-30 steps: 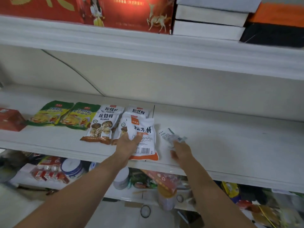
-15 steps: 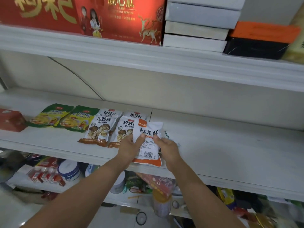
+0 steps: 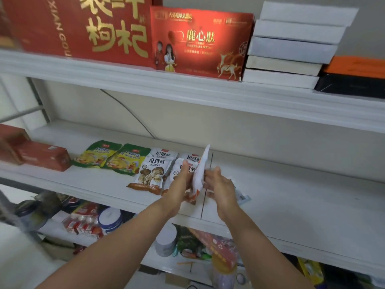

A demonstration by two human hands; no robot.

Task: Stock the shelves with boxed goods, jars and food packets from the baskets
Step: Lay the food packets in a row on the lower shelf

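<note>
left hand (image 3: pixel 180 183) + right hand (image 3: pixel 219 185) both have a grip on white packet (image 3: pixel 200 170), edge-up over middle shelf (image 3: pixel 291 197), beside mushroom packets (image 3: pixel 153 174)

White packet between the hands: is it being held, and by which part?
Yes. Both hands hold the white packet upright by its lower half: the left hand on one face, the right hand on the other.

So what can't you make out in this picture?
All head view.
The white packet between left hand and right hand: turned edge-on, its print unreadable.
The small packet under the right hand: mostly hidden by the wrist.
The lower-shelf goods: blurred, partly covered by both arms.
The red box at left: cut off by the frame edge.
The baskets: out of frame.
</note>
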